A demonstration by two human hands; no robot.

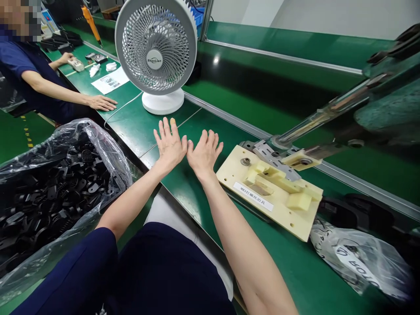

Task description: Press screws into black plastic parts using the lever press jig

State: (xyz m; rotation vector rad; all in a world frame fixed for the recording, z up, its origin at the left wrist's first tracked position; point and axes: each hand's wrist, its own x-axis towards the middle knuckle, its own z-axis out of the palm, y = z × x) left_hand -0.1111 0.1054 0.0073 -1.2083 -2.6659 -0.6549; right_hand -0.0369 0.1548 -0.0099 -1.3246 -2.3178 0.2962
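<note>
Both hands are side by side over the green bench, palms down, holding nothing. My left hand has its fingers spread, below the base of a white and grey fan. The thumb of my right hand is close beside my left thumb, and its fingers are apart too. Just right of my right hand sits a cream-coloured fixture plate with a printed label, raised blocks and a metal bracket on it.
A lined bin of black plastic parts stands at the left. Above the fixture slants a metal arm. A plastic bag lies at the lower right. Another person sits at the bench's far left, near a paper sheet.
</note>
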